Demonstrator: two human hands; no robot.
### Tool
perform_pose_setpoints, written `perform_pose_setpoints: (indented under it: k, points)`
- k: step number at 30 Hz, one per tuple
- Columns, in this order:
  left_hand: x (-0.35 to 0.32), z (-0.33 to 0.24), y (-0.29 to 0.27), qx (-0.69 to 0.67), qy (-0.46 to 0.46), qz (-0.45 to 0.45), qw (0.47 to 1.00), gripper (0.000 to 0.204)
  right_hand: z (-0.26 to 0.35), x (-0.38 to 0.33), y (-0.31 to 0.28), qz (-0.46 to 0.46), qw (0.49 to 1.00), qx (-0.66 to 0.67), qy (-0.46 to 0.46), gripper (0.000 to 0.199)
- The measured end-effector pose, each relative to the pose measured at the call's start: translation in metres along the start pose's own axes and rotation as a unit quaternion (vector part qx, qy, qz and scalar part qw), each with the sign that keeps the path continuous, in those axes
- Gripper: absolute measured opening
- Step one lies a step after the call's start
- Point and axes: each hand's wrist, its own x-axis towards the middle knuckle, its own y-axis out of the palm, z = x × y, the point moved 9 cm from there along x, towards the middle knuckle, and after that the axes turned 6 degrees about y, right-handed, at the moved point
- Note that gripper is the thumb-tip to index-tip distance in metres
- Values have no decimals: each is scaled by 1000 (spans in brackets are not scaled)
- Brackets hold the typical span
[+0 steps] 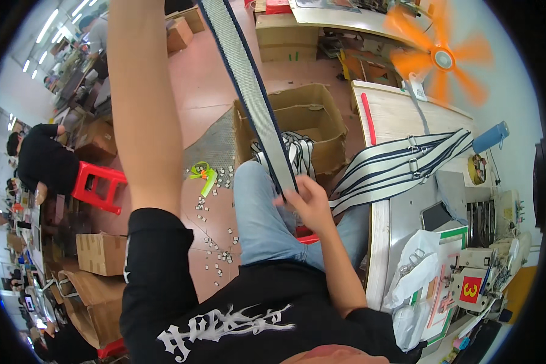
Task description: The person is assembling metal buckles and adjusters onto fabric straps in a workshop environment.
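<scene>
A grey-white webbing strap with dark blue edges (247,82) runs from the top edge of the picture down to my lap. Its lower end is pinched between the fingers of my right hand (308,200), just above my jeans. My left arm (144,115) stretches up past the top edge, so the left hand is out of sight. Below the strap, a cardboard box (329,115) stands open on the floor, with more striped straps (298,159) heaped inside. To the right, a bundle of such straps with metal buckles (385,170) lies across the table.
An orange fan (443,59) spins at the far right. On the right-hand table are a sewing machine (488,267), a phone (437,216) and a white plastic bag (415,267). Small metal pieces (224,255) litter the floor. A person (47,159) sits near a red stool (100,187).
</scene>
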Motion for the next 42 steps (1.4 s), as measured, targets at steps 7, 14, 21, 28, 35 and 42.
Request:
perform_pose_setpoints:
  k: [7, 14, 21, 28, 35, 42]
  points:
    - [-111, 205, -109, 173, -235, 37, 956, 31, 158, -145, 2, 157, 978, 133, -45, 13]
    - [-316, 264, -69, -32, -394, 45, 917, 42, 177, -154, -40, 42, 984, 145, -95, 27]
    - [-398, 185, 35, -258, -409, 292, 825, 71, 142, -86, -42, -84, 995, -24, -49, 25]
    - [-416, 121, 62, -281, -389, 333, 812, 67, 121, -49, -46, -68, 995, 67, -31, 27]
    - [-422, 111, 72, -111, -518, 268, 805, 52, 107, -42, -60, -197, 977, 0, -81, 20]
    - [-406, 166, 47, -232, -504, -49, 830, 54, 36, -52, -49, -117, 991, 8, 70, 14]
